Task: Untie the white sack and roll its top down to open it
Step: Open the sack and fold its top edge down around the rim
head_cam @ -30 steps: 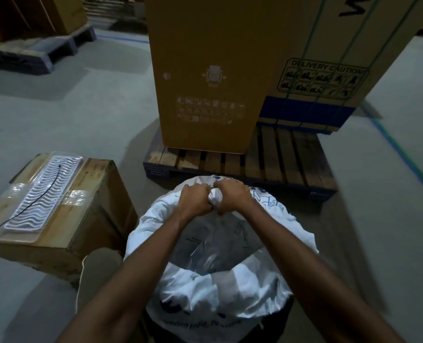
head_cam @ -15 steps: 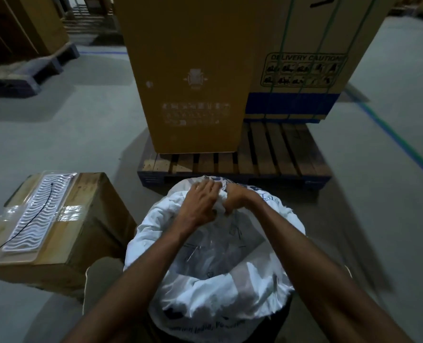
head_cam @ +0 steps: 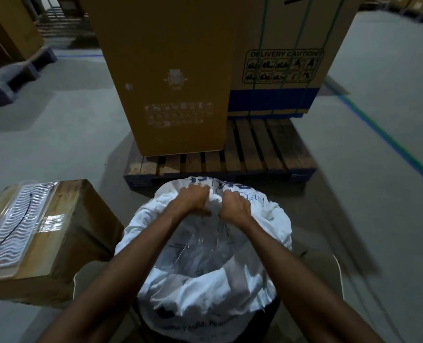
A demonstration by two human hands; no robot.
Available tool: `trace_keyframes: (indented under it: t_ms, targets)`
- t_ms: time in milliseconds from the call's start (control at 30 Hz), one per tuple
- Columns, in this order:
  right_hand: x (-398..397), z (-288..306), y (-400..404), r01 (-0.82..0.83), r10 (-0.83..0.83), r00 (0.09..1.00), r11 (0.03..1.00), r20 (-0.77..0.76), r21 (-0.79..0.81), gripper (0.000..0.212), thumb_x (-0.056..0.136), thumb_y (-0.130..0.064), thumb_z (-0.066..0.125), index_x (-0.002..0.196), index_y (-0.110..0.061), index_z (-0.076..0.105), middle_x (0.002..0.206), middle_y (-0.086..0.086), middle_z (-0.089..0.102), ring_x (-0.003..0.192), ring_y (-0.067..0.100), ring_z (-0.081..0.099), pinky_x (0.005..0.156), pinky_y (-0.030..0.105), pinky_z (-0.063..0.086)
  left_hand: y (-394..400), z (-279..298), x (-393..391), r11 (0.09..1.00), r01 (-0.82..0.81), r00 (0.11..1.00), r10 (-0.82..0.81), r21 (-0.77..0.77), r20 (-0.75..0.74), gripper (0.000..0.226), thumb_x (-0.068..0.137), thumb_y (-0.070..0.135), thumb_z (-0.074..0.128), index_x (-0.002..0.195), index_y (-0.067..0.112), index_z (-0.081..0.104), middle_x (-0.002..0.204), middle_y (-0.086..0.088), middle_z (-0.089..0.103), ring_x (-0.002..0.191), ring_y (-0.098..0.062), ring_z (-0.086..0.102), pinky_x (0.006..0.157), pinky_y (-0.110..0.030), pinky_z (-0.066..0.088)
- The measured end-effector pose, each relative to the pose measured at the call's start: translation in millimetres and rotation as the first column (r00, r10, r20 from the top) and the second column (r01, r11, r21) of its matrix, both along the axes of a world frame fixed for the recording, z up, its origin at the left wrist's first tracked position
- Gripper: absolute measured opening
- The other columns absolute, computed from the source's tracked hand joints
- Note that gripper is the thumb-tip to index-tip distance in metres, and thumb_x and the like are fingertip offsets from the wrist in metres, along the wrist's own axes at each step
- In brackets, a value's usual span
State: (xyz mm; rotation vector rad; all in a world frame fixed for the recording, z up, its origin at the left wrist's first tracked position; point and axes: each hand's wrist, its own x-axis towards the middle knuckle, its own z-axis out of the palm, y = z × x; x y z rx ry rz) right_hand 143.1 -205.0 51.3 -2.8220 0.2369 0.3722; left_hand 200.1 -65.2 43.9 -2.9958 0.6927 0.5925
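In the head view, the white sack (head_cam: 205, 263) stands on the floor (head_cam: 64, 134) directly below the camera, just in front of a wooden pallet (head_cam: 250, 147), its top already rolled into a thick collar around an open mouth with clear plastic lining inside. Both hands work the far rim of that collar: the left hand (head_cam: 194, 198) is now curled into a fist over bunched fabric, where half a second ago its fingers were looser and splayed across the cloth, and the right hand (head_cam: 235, 204) is clenched on the same fold just beside it, much as before. The hands sit slightly apart with a tuft of white cloth between them. A tall cardboard box (head_cam: 165, 70) stands on the pallet, and a smaller carton (head_cam: 57, 233) rests left of the sack.
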Motion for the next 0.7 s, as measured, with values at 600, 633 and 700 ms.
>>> trace_keyframes:
  t_ms: [600, 633, 700]
  targets:
    - [-20.1, -12.0, -21.1, 0.130, -0.131, 0.989, 0.991, 0.062, 0.018, 0.047, 0.083, -0.040, 0.075, 0.120, -0.016, 0.058, 0.119, 0.007, 0.065, 0.111, 0.029, 0.064, 0.088, 0.037, 0.049, -4.3, -2.9, 3.9, 0.946, 0.005, 0.999, -0.020, -0.324, -0.042, 0.051, 0.085, 0.062, 0.035, 0.096, 0.019, 0.060, 0.105, -0.010, 0.065, 0.092, -0.027, 0.057, 0.080, -0.039, 0.045]
    - [-14.7, -6.0, -24.8, 0.139, -0.139, 0.990, 0.987, -0.005, 0.074, 0.052, 0.079, -0.037, 0.078, 0.121, -0.014, 0.058, 0.120, 0.008, 0.064, 0.112, 0.030, 0.063, 0.088, 0.037, 0.049, -4.6, -6.5, 1.1, 0.932, 0.093, 0.995, -0.078, -0.349, 0.056, 0.055, 0.090, 0.065, 0.038, 0.110, 0.018, 0.057, 0.112, -0.007, 0.060, 0.097, -0.023, 0.054, 0.082, -0.038, 0.043]
    - [-1.2, 6.8, -34.8, 0.120, -0.086, 0.980, 0.974, -0.177, 0.193, 0.059, 0.069, -0.028, 0.087, 0.119, -0.010, 0.062, 0.118, 0.007, 0.067, 0.106, 0.028, 0.065, 0.087, 0.035, 0.055, -6.6, -10.5, -8.4, 0.879, 0.264, 0.960, -0.198, -0.396, 0.201, 0.055, 0.098, 0.064, 0.043, 0.128, 0.019, 0.049, 0.121, -0.002, 0.050, 0.105, -0.017, 0.048, 0.089, -0.036, 0.040]
